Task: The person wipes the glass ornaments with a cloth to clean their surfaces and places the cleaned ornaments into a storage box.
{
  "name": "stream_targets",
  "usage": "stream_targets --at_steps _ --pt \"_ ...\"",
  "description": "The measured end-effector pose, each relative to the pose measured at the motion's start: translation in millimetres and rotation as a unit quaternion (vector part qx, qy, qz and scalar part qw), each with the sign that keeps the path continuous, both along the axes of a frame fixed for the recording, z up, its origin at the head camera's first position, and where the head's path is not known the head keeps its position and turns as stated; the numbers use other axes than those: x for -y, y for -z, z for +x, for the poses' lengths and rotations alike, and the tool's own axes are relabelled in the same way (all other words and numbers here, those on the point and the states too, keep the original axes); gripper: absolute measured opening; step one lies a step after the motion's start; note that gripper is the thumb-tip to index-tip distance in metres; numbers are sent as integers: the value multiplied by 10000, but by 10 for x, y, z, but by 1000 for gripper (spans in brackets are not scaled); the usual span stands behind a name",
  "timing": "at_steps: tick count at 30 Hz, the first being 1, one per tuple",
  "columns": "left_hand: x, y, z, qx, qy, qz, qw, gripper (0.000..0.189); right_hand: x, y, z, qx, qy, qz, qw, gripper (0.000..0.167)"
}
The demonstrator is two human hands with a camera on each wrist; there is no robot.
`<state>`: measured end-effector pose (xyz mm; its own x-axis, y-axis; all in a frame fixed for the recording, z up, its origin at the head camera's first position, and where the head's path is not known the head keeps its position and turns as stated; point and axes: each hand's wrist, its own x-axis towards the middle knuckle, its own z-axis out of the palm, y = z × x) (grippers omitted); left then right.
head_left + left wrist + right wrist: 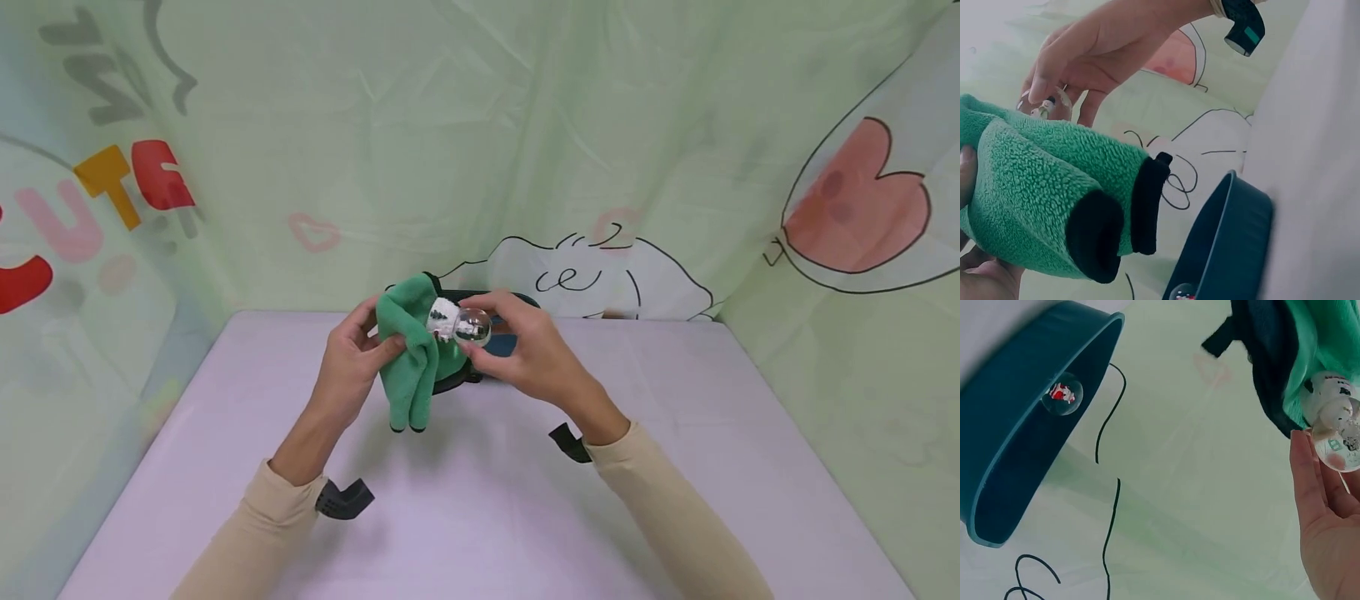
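Observation:
A green fleecy cloth (411, 367) with black edging is gripped by my left hand (347, 362), thumb on the near side. My right hand (542, 354) pinches a small snow globe (474, 327) by its clear ball, between thumb and fingers. Its white base points left and lies against the cloth, partly covered by it. In the right wrist view the snow globe (1338, 434) shows a pale figure inside, with cloth around its base. The left wrist view shows mostly cloth (1041, 181), with the right hand (1094, 59) behind it.
Behind the hands stands a dark blue bin (502, 343) on the pale table (480, 500). A second globe (1063, 394) with a red and white figure shows inside the bin. Printed fabric walls (450, 150) rise behind the table's back edge.

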<state>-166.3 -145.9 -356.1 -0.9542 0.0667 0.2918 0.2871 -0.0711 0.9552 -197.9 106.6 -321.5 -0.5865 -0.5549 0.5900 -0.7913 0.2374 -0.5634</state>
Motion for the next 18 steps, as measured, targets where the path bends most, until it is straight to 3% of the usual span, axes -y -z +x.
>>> stream_targets --at_steps 5,11,18 --pt "-25 -39 -25 -122 -83 -104 9998 56 49 -3 6 -586 -173 100 9981 47" --pt "-91 -25 -20 -161 3 -364 9992 56 115 9 15 -1202 16 167 9926 53" --pt "-112 -26 3 -127 -210 -299 9993 53 142 21 18 -1699 134 401 9846 57"
